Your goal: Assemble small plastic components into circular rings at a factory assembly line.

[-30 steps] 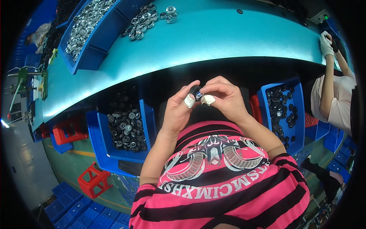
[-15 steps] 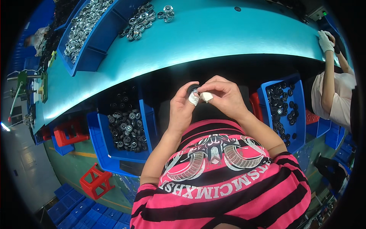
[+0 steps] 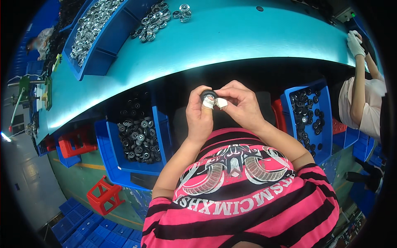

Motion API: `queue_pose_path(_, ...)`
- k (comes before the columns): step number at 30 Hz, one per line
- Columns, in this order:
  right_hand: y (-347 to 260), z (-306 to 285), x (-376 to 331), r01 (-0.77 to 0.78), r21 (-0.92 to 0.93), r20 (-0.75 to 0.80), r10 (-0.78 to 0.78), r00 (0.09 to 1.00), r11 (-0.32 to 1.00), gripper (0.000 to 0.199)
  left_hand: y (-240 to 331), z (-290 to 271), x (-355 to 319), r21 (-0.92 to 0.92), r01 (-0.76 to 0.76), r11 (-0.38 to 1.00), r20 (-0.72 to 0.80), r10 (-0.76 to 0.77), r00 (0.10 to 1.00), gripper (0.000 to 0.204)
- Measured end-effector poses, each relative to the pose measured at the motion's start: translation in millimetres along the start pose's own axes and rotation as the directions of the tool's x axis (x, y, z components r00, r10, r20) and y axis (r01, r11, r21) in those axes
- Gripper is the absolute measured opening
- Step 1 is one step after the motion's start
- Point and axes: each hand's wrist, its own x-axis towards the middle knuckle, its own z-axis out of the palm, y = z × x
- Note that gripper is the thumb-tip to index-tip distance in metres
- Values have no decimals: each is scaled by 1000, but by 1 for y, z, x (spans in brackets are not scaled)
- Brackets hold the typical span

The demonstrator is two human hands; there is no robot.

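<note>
My left hand (image 3: pixel 198 113) and my right hand (image 3: pixel 241 103) meet in front of my chest, just below the edge of the teal worktable (image 3: pixel 231 37). Between the fingertips of both sits a small black round wheel part (image 3: pixel 208 94). Both thumbs are wrapped in white tape and press against the part. To my left, a blue bin (image 3: pixel 108 144) holds several black wheel parts (image 3: pixel 136 136). A second blue bin (image 3: pixel 326 120) with similar black parts stands to my right.
On the table's far left, blue trays (image 3: pixel 99 58) hold several shiny metal rings (image 3: pixel 89 25), and a few lie loose (image 3: pixel 182 10). A co-worker's gloved hand (image 3: pixel 355 43) rests on the table at right. A red stool (image 3: pixel 105 192) and blue crates (image 3: pixel 78 225) stand on the floor.
My two hands have stayed together on the black part and shifted slightly; the fingers have turned it a little between them.
</note>
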Motion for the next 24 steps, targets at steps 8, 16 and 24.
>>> queue_pose_path(8,-3,9,-5,70,-84,-40,-73,997,994,23,-1,7,-2,-6,22,1000,-117,-23,993,19)
queue_pose_path(16,13,-9,10,-308,232,46,306,951,923,26,-7,-11,2,-202,346,916,79,-337,938,39)
queue_pose_path(24,15,-10,6,-218,210,80,205,975,953,29,2,-7,4,-182,288,940,59,-282,958,31)
